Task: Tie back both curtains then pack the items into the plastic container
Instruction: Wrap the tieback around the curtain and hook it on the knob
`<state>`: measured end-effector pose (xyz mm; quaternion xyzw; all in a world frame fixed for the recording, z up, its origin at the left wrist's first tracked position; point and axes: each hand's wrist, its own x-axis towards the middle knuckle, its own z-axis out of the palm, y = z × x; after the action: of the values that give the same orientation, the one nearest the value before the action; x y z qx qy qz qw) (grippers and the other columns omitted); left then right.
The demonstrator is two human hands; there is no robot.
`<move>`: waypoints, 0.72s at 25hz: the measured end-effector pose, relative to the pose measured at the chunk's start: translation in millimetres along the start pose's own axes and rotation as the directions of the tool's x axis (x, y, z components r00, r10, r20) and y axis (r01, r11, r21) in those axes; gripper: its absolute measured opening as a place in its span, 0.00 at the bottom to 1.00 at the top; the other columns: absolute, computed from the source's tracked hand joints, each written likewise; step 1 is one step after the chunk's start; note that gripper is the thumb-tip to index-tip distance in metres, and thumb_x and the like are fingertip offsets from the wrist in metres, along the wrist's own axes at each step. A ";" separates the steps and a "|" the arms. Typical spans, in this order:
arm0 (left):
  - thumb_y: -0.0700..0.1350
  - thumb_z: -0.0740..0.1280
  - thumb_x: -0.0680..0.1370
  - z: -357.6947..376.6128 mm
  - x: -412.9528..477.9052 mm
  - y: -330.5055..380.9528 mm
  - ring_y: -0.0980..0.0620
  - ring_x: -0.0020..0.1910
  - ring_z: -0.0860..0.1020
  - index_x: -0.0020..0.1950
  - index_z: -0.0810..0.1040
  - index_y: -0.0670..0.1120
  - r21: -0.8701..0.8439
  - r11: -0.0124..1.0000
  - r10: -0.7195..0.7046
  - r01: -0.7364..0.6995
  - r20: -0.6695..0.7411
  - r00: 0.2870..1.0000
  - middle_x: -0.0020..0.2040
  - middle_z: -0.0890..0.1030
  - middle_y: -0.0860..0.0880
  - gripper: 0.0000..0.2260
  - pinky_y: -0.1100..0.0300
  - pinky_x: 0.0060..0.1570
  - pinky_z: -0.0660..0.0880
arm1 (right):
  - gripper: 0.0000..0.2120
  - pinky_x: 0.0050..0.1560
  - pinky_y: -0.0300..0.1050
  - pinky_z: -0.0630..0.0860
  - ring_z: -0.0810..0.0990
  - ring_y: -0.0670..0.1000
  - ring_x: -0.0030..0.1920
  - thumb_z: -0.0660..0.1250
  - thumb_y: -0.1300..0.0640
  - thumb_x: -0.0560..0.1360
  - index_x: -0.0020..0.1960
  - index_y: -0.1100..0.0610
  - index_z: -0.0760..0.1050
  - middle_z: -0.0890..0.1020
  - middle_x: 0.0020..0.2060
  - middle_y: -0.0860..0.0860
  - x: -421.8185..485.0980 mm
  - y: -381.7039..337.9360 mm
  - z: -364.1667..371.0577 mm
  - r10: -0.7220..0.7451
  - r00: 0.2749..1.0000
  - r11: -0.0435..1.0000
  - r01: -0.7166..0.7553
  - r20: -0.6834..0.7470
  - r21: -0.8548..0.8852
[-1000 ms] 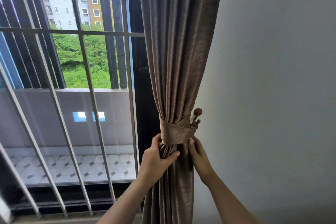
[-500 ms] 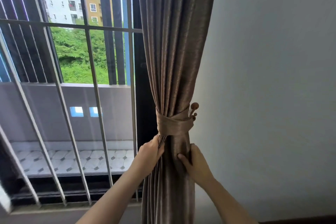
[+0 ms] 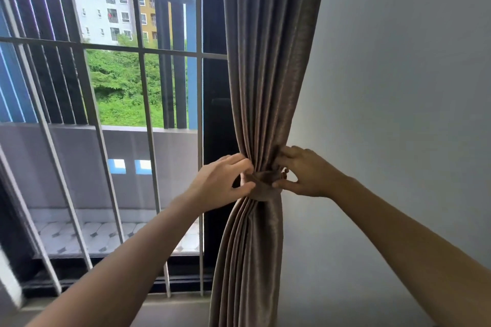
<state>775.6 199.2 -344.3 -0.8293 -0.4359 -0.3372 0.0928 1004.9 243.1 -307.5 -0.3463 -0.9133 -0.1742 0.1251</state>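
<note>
Where tieback [image 3: 261, 186] binds curtain [image 3: 268, 61], left hand [image 3: 221, 183] — and right hand [image 3: 305, 175] — pinch it.

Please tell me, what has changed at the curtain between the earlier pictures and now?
Both hands let go of the curtain below the tieback band and moved up to the band itself. The left hand now pinches its left side, and the right hand pinches its right side beside the knobbed hook. The band stays wrapped around the gathered curtain, next to the wall.
</note>
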 end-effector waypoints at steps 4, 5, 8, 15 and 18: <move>0.56 0.66 0.74 -2.1 12.3 12.1 0.51 0.45 0.78 0.61 0.72 0.52 0.116 0.993 -0.027 0.008 0.161 0.987 0.57 0.74 0.55 0.17 0.53 0.43 0.76 | 0.17 0.42 0.44 0.70 0.76 0.52 0.44 0.67 0.44 0.72 0.53 0.55 0.72 0.78 0.48 0.51 -2.7 -15.3 -16.7 0.069 0.982 0.989 -0.091 0.175 0.118; 0.55 0.66 0.75 -1.8 13.2 16.3 0.50 0.48 0.78 0.63 0.72 0.52 0.153 0.988 -0.034 0.009 0.167 0.985 0.58 0.74 0.54 0.18 0.53 0.44 0.76 | 0.17 0.42 0.44 0.70 0.76 0.52 0.45 0.67 0.45 0.72 0.54 0.55 0.73 0.79 0.48 0.51 -4.6 -21.6 -16.5 0.078 0.980 0.991 -0.096 0.184 0.088; 0.53 0.63 0.77 0.5 8.7 23.1 0.48 0.50 0.78 0.61 0.76 0.52 0.155 0.988 -0.049 0.025 0.150 0.988 0.56 0.74 0.51 0.14 0.53 0.43 0.75 | 0.12 0.47 0.47 0.73 0.77 0.55 0.53 0.65 0.51 0.74 0.55 0.53 0.76 0.81 0.52 0.50 -8.9 -38.8 -13.9 0.074 0.990 0.996 -0.078 0.122 0.031; 0.58 0.60 0.74 -0.4 1.1 23.1 0.58 0.36 0.72 0.47 0.83 0.49 0.023 0.999 -0.029 0.034 -0.197 0.980 0.42 0.74 0.54 0.17 0.63 0.34 0.67 | 0.14 0.44 0.43 0.72 0.80 0.51 0.48 0.65 0.51 0.72 0.57 0.49 0.75 0.81 0.52 0.47 -14.7 -38.8 -20.4 0.238 0.965 0.966 -0.224 -0.110 0.131; 0.46 0.67 0.75 29.9 -36.7 16.2 0.56 0.30 0.74 0.51 0.78 0.43 -0.233 0.970 -0.150 0.064 -0.376 0.914 0.41 0.76 0.50 0.09 0.69 0.32 0.72 | 0.16 0.39 0.36 0.75 0.79 0.46 0.39 0.68 0.58 0.71 0.59 0.54 0.73 0.79 0.52 0.48 -47.4 -51.4 31.4 0.558 0.791 0.730 -0.324 -0.251 0.602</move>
<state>788.2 178.6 -388.1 -0.7252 -0.4144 -0.5455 0.0688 1001.3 191.9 -364.4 -0.4644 -0.7637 0.0505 0.4455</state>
